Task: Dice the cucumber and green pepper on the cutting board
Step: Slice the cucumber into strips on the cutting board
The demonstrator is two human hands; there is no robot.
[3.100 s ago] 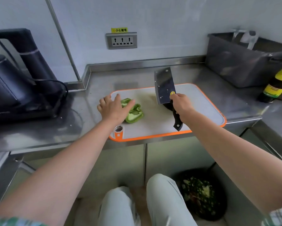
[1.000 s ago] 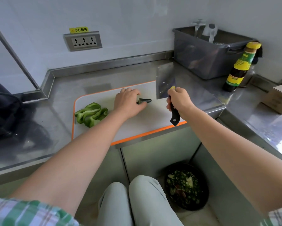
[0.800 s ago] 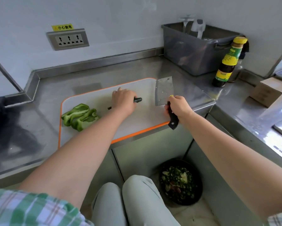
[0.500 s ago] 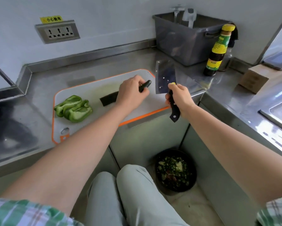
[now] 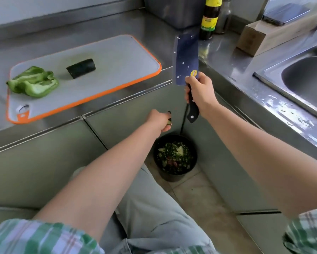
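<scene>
Left hand (image 5: 159, 121) low, pinching — right hand (image 5: 199, 92) raised, gripping.

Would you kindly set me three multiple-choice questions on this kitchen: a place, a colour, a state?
1. Where does the bin stand? A on the counter; B on the floor; C in the sink.
2. What colour is the cutting board's edge? A orange; B blue; C black.
3. What is the right hand doing? A resting open; B gripping the cleaver; C holding the pepper.
Answers: B, it sits on tiles below the left hand with its cucumber end; A, an orange band frames it; B, it clasps the cleaver upright.
</scene>
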